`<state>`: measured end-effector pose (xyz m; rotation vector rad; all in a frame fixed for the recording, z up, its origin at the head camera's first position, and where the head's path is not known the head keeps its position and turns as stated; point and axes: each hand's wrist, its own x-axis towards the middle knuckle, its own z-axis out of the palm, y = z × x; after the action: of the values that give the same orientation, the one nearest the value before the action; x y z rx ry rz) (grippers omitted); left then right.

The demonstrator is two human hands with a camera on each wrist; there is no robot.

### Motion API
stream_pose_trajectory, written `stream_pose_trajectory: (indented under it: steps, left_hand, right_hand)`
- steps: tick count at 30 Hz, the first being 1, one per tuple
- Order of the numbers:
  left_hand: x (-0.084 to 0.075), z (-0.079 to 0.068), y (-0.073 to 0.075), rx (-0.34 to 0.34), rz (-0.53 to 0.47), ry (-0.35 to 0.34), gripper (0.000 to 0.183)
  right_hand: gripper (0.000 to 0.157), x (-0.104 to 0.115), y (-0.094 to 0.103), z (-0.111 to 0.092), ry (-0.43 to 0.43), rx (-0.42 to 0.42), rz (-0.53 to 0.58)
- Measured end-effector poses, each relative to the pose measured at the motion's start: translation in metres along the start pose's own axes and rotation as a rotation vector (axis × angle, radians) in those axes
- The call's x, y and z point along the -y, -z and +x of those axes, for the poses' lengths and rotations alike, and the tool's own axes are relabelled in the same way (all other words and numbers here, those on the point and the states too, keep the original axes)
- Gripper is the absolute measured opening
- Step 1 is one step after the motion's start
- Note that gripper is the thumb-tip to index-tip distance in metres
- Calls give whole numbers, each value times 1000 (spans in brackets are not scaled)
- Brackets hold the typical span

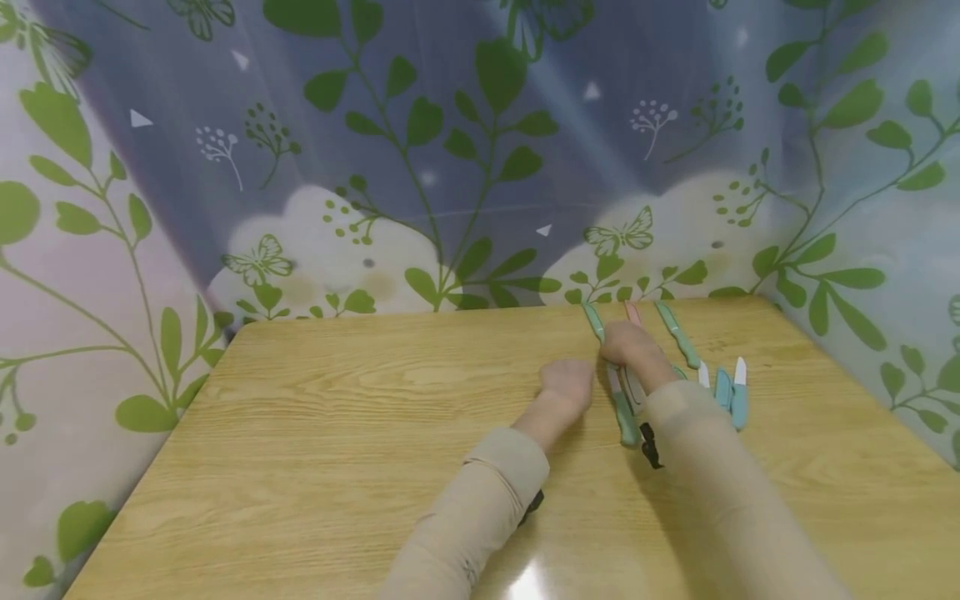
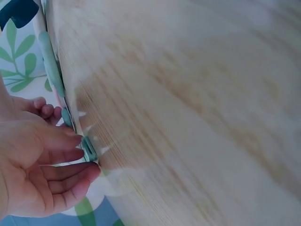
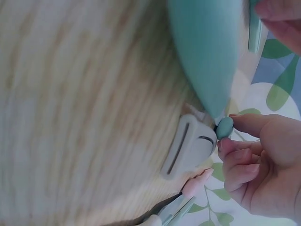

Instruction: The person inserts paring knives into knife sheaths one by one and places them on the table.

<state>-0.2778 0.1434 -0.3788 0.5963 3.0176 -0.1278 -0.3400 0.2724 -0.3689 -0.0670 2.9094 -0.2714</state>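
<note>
My left hand [image 1: 566, 387] is over the middle right of the table, its back to the head camera. In the left wrist view its thumb and fingers pinch a small green slotted piece [image 2: 89, 149]. Just right of it, my right hand [image 1: 630, 350] reaches in among the knives. In the right wrist view its thumb and forefinger pinch a rounded green end [image 3: 225, 128]; the rest is hidden. Beside those fingers lies a white slotted piece [image 3: 193, 146]. A green-handled knife [image 1: 626, 417] lies between the hands, its handle toward me.
At the table's back lie a green handle [image 1: 592, 321], a pink handle [image 1: 633, 312] and a green-handled knife [image 1: 678, 335]. Right of my right hand are a blue-handled knife [image 1: 739, 400] with a white blade and a blue sheath [image 1: 722, 387]. A patterned curtain [image 1: 465, 167] hangs behind.
</note>
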Motion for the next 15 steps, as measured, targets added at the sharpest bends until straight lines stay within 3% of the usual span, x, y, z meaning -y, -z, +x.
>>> stream_pose_trajectory:
  steps: [9, 15]
  left_hand:
    - [7, -2, 1, 7, -72, 29, 13]
    - [12, -3, 1, 37, -105, 34, 11]
  right_hand:
    - [19, -5, 4, -8, -6, -33, 62]
    - [23, -8, 1, -18, 55, -66, 90]
